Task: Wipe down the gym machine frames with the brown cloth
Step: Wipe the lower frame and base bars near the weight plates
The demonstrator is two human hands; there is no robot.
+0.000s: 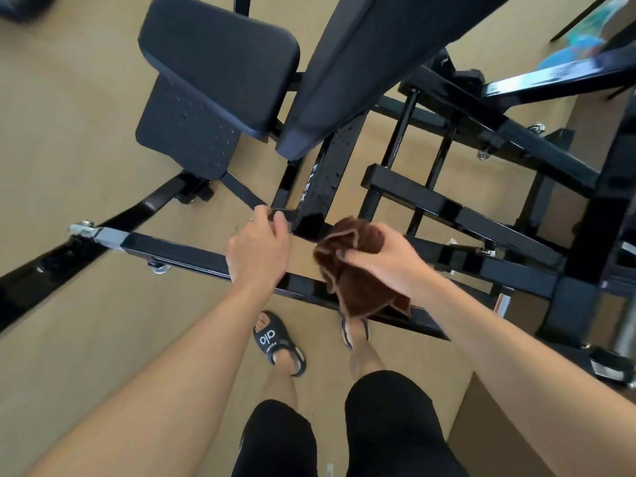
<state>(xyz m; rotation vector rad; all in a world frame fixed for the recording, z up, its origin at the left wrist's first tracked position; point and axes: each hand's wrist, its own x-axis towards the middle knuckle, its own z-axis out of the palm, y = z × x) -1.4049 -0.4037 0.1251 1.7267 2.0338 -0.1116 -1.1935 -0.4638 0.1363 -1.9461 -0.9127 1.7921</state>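
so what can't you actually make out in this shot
All in the head view:
- Left hand: fingertips curl out of sight behind a black frame bar.
- Brown cloth: the right hand covers part of it; contact with the frame is hidden.
- Top right corner: a blue-green thing, blurred and cut off by the edge.
- Frame lettering: too small to read fully.

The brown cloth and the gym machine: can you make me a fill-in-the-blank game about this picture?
1. The brown cloth is held in the person's ____ hand.
2. The white letters on the black frame bar spell ____.
3. The left hand wears a ____ on one finger.
4. On the person's feet are dark ____.

Missing words: right; FLEX; ring; sandals
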